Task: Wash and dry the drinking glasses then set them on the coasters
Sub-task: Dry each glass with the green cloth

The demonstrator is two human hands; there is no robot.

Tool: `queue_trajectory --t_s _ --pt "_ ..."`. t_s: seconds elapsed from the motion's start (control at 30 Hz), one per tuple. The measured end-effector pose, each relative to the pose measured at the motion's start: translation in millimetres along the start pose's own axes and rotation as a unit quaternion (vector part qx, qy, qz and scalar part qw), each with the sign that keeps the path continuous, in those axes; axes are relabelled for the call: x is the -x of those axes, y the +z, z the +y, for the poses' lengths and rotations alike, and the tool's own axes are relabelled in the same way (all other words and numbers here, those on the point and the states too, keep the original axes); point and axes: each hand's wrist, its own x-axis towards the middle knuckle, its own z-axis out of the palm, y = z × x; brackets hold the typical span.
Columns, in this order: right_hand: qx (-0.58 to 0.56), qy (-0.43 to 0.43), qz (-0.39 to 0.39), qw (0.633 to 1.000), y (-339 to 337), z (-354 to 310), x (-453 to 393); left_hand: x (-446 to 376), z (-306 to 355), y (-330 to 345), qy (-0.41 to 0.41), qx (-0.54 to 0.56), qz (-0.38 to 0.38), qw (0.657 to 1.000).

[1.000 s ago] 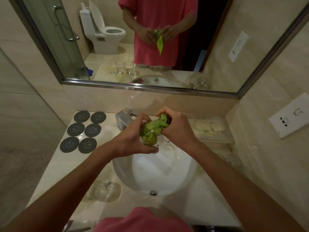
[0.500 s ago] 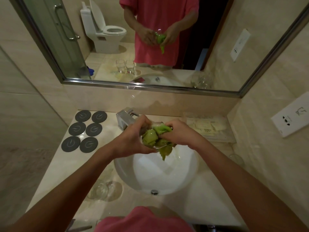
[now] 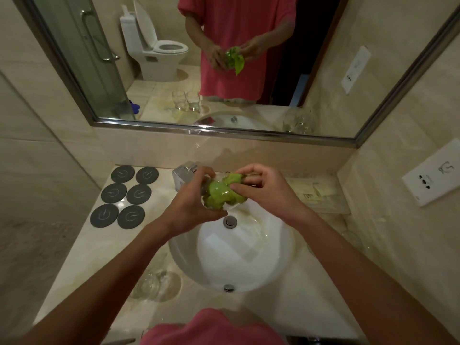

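Observation:
Over the back of the white sink [image 3: 281, 267], my left hand [image 3: 191, 202] grips a clear drinking glass [image 3: 206, 204] stuffed with a green cloth [image 3: 221, 194]. My right hand [image 3: 261, 188] pinches the cloth at the glass's mouth. Several dark round coasters [image 3: 125, 195] lie bare on the counter at the left. Two more glasses [image 3: 156, 285] stand on the counter at the sink's near left, partly behind my left forearm. At least one other glass [image 3: 352, 239] sits to the right of the sink, faint and partly hidden by my right arm.
A chrome tap [image 3: 183, 173] stands behind the sink, just beyond my left hand. A tray of packets [image 3: 316, 191] lies at the back right. The mirror [image 3: 249, 70] hangs above the counter, and a wall socket [image 3: 433, 174] is on the right wall.
My right hand has shifted from pushing the cloth down into the glass to pinching it at the rim. The loose cloth end that hung below half a second ago is bunched up now.

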Motion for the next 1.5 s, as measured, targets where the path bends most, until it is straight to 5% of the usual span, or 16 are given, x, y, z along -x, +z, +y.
queue_trajectory --t_s 0.23,0.33,0.7,0.9,1.07,1.2,1.37,1.5 --pt "0.15 -0.066 0.049 0.985 4.2 0.9 -6.5 2.0 8.6 -0.2 0.01 0.018 0.01 1.0" --pt "0.066 -0.043 0.039 0.996 9.0 3.1 -4.6 2.2 8.9 -2.6 0.023 -0.002 0.007 1.0" --pt "0.192 0.027 -0.033 0.98 20.4 15.0 -12.9 2.5 13.9 -12.1 0.066 -0.149 -0.063 0.985" --pt "0.288 -0.126 -0.08 0.946 13.5 17.6 -12.7 7.0 6.9 -8.6 0.082 -0.144 -0.106 0.98" --pt "0.334 -0.322 0.032 0.885 10.0 31.8 -17.1 -1.1 12.9 -17.0 0.008 -0.056 -0.133 0.989" --pt "0.338 -0.391 0.03 0.856 1.7 28.1 -17.8 -5.0 14.0 -23.4 -0.038 0.009 -0.195 0.98" --pt "0.187 -0.207 0.057 0.959 -3.8 22.0 -12.3 -4.6 16.2 -11.3 -0.005 0.025 -0.171 0.985" --pt "0.186 -0.032 0.022 0.982 -3.7 17.3 -14.1 -4.7 10.8 -1.2 0.034 -0.056 -0.123 0.99"
